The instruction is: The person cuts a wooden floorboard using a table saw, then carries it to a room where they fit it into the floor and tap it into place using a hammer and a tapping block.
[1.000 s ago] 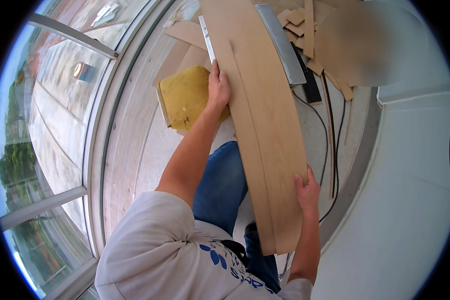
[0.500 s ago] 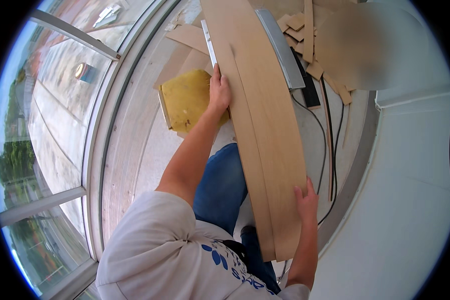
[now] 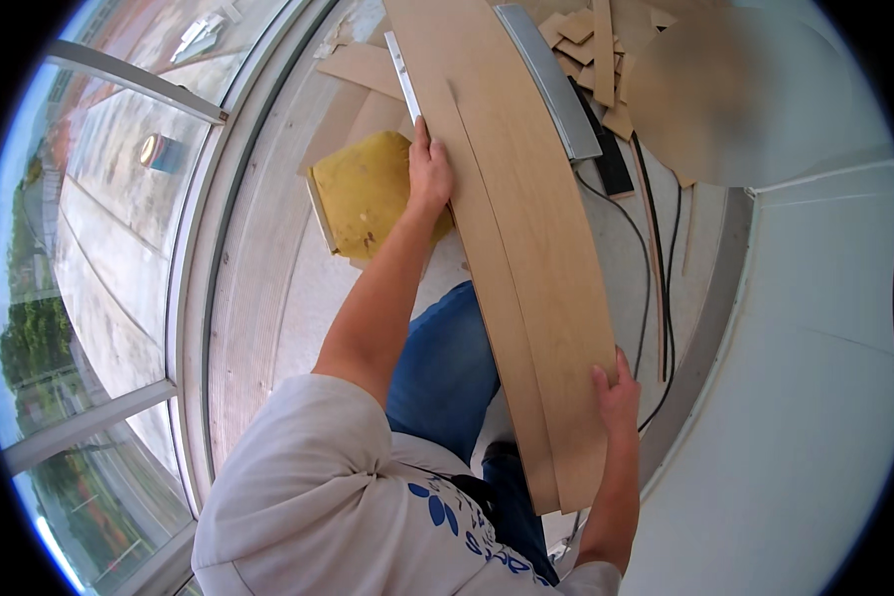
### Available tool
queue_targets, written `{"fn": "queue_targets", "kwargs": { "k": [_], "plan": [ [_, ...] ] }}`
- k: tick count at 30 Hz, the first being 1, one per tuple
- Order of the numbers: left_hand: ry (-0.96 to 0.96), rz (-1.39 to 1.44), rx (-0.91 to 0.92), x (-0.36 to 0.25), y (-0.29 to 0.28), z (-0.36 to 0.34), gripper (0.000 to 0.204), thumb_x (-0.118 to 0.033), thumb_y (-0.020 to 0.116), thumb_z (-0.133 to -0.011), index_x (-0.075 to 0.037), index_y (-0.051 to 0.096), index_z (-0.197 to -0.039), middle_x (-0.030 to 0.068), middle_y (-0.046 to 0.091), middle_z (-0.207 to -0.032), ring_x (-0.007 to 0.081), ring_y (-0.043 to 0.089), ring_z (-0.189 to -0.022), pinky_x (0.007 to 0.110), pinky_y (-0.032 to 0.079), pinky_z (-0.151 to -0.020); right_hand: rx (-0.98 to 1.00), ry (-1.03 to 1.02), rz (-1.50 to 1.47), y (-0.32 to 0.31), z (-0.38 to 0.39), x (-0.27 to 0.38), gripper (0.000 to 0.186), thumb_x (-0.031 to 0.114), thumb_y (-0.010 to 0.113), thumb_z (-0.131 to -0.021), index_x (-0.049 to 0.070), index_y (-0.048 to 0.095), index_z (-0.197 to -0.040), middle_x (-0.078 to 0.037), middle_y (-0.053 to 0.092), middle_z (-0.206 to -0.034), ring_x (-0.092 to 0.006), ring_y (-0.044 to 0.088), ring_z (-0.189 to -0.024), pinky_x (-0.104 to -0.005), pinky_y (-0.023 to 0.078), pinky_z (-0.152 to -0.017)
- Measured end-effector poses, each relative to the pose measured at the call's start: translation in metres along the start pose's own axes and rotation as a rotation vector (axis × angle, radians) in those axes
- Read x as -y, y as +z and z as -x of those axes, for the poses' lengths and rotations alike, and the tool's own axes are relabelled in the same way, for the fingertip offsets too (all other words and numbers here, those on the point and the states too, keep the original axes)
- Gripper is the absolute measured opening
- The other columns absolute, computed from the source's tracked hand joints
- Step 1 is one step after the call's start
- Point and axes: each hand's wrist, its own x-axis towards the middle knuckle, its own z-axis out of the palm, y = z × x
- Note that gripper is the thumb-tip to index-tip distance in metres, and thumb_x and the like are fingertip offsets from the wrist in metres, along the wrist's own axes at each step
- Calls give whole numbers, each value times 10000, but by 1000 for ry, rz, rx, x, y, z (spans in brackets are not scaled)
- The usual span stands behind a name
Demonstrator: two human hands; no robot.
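Two long light-brown floorboards lie lengthwise in front of me, a narrow-showing left board [image 3: 487, 260] and a wider right board [image 3: 541, 199], with a dark seam between them. My left hand [image 3: 430, 171] is closed on the left board's edge, its fingers mostly hidden beneath. Lower down, my right hand [image 3: 619, 397] grips the right board's outer edge, thumb on top. A thin white strip [image 3: 402, 79] runs along the left board just beyond my left fingertips. Whether one board overlaps the other I cannot tell.
Left of the boards sits a stained yellow block-shaped thing [image 3: 363, 194]. To the right are a long silver metal piece [image 3: 551, 79], a black bar [image 3: 614, 164], cables [image 3: 648, 268] and board offcuts [image 3: 578, 40]. Framed windows [image 3: 181, 298] line the left; a white wall [image 3: 795, 397] stands right.
Both hands keep their grips on the boards. The boards' near ends and my right hand sit slightly farther right in the picture, while the far part has shifted a little left.
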Motion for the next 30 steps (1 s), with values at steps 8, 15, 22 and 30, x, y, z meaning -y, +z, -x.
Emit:
{"fn": "queue_targets", "kwargs": {
  "k": [8,15,22,30],
  "plan": [
    [78,55,-7,1,-4,-2,616,-204,396,-1014,21,302,-1580,292,534,-1425,395,530,-1298,412,390,-1115,23,17,-14,-3,19,-14,622,275,731,-930,31,512,-1458,-238,712,-1198,-379,697,-1133,-407,549,-942],
    [38,16,2,-7,-3,1,623,-203,396,-1009,24,298,-1581,284,534,-1431,395,524,-1305,415,394,-1113,37,109,-19,-9,37,-20,596,169,727,-915,83,515,-1465,-225,722,-1178,-354,709,-1109,-399,550,-939],
    [-38,26,17,7,0,-2,631,-211,390,-1014,-16,277,-1603,276,509,-1455,385,510,-1320,415,392,-1114,48,159,10,-15,52,-32,617,124,735,-891,134,518,-1469,-228,727,-1144,-370,711,-1081,-411,560,-916],
    [-9,37,29,9,1,-3,629,-214,394,-1015,-22,281,-1603,273,502,-1465,374,499,-1338,414,387,-1119,44,186,10,-21,70,-43,636,120,741,-882,155,517,-1476,-229,730,-1129,-377,723,-1064,-412,568,-899]
  ]
}}
